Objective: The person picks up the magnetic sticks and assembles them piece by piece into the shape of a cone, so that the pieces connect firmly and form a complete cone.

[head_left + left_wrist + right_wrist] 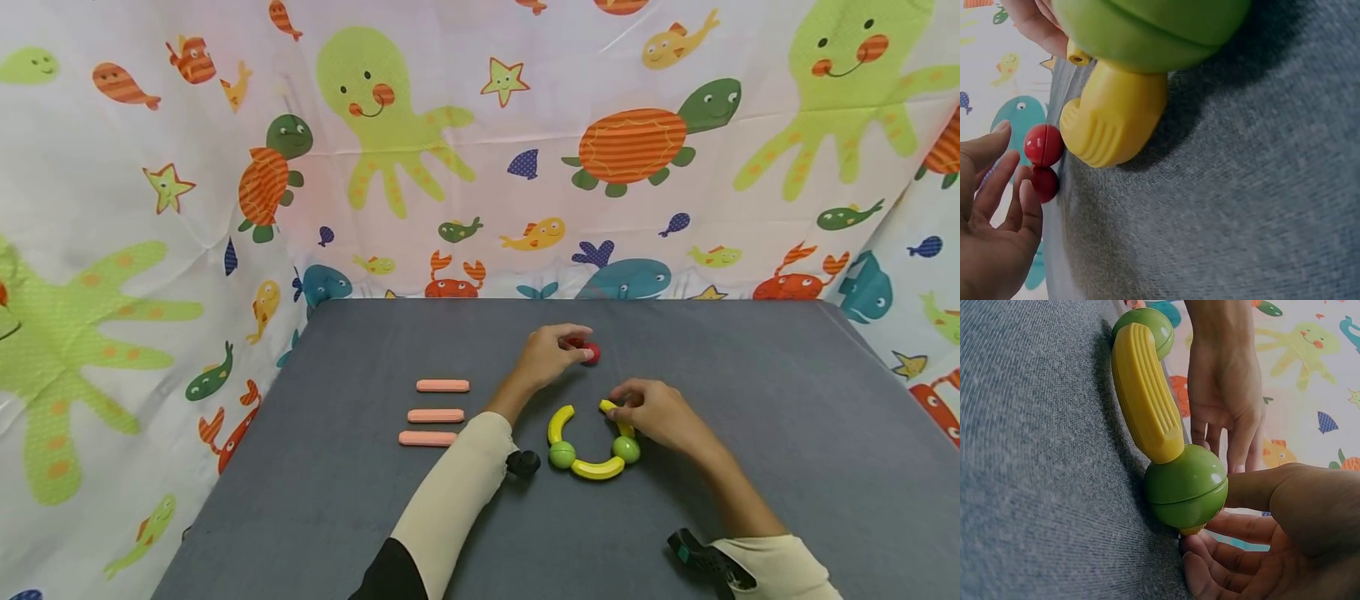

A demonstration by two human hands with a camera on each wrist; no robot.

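Beside two red balls (1044,145) at the far end of the layout, my left hand (551,357) has its thumb and fingers spread apart. Whether its fingertips touch them is unclear. My right hand (660,412) pinches the upper end of the right yellow curved stick (624,428). That stick meets a green ball (626,450). A lower yellow curved stick (597,470) links it to another green ball (562,455), from which the left yellow curved stick (558,422) rises. Together these pieces form a U open toward the red balls.
Three pink straight sticks (442,386) lie in a column left of the U, the nearest partly behind the left sleeve (457,483). The grey table (337,500) ends at a patterned curtain (450,167). Both wrists carry dark cameras (523,463).
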